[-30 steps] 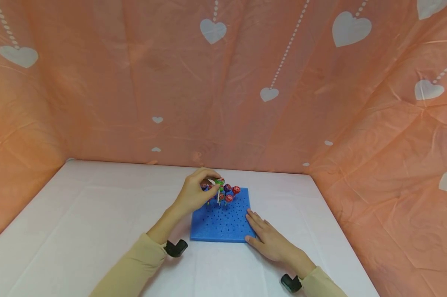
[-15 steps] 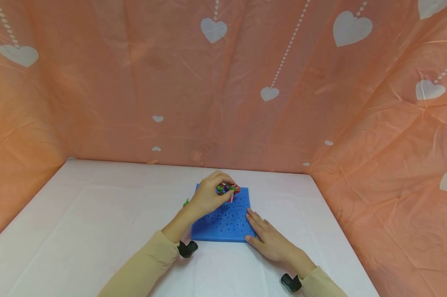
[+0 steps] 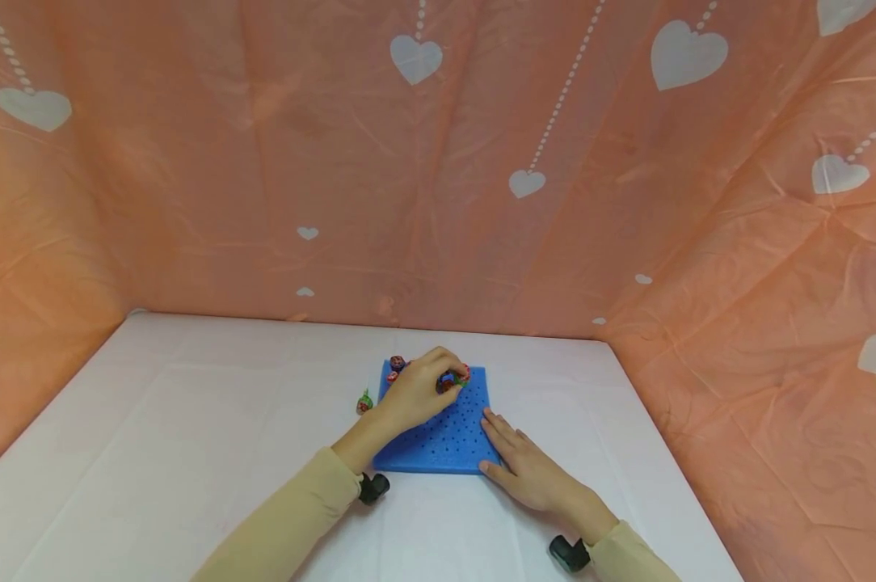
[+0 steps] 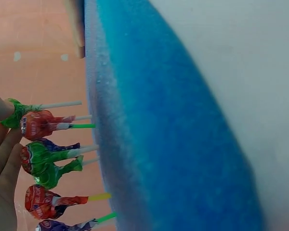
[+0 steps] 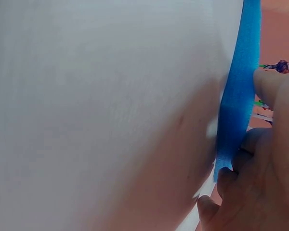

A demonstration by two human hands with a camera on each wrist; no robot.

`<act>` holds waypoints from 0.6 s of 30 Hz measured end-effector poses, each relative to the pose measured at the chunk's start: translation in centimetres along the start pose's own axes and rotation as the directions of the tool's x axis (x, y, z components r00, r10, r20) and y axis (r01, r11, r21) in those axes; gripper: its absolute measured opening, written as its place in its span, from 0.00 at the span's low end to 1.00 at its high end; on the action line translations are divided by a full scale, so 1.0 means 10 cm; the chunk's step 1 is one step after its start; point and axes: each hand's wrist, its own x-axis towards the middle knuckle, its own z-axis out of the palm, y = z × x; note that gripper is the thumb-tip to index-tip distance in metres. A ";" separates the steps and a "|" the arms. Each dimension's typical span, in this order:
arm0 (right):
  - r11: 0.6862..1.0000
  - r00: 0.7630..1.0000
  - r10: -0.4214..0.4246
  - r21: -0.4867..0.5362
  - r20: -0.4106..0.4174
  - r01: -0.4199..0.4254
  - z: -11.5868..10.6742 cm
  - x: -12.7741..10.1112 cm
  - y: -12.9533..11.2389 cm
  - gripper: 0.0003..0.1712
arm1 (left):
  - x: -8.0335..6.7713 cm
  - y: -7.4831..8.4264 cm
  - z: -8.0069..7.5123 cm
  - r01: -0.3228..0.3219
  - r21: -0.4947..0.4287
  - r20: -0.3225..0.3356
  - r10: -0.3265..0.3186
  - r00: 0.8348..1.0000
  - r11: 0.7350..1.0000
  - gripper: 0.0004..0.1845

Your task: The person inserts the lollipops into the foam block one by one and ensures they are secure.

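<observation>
**Left hand picks at the lollipops on the blue foam board**

A pink curtain with white hearts [image 3: 438, 162] hangs behind and beside a white table [image 3: 191, 428]. On the table lies a flat blue foam board [image 3: 438, 440] full of small holes.

The right hand [image 3: 528, 469] lies flat with straight fingers on the board's right edge, pressing it down. It grasps nothing.

The left hand [image 3: 412, 396] is the one nearer the sweets. It reaches over the far end of the board, and its curled fingers close on the top of a green lollipop [image 4: 14, 113].

The lollipops [image 4: 45, 161] stand in a small bunch at the far end, sticks straight down in the holes, wrapped heads right under the left grip.

One more green lollipop [image 3: 364, 402] lies on the table, just left of the board.
</observation>
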 end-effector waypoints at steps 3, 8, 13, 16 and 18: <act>1.000 1.000 0.001 -0.002 0.001 -0.001 0.00 0.00 0.00 0.44 | 0.00 -0.01 0.01 0.002 -0.004 0.002 -0.002 1.000 1.000 0.12; 1.000 1.000 0.006 0.006 0.002 -0.006 -0.01 0.01 -0.01 0.45 | -0.01 -0.02 0.02 0.023 0.011 0.013 -0.023 1.000 1.000 0.12; 1.000 1.000 0.009 0.002 0.001 -0.009 0.00 0.01 -0.01 0.44 | 0.00 -0.03 0.03 0.035 0.032 0.021 -0.036 0.999 0.999 0.12; 1.000 1.000 0.006 -0.001 -0.001 -0.006 0.00 0.00 0.00 0.44 | 0.00 -0.02 0.03 0.044 0.038 0.023 -0.045 0.999 0.998 0.12; 1.000 1.000 0.005 -0.002 -0.003 -0.005 0.01 0.00 0.00 0.44 | 0.01 -0.01 0.03 0.044 0.042 0.022 -0.045 0.999 0.998 0.12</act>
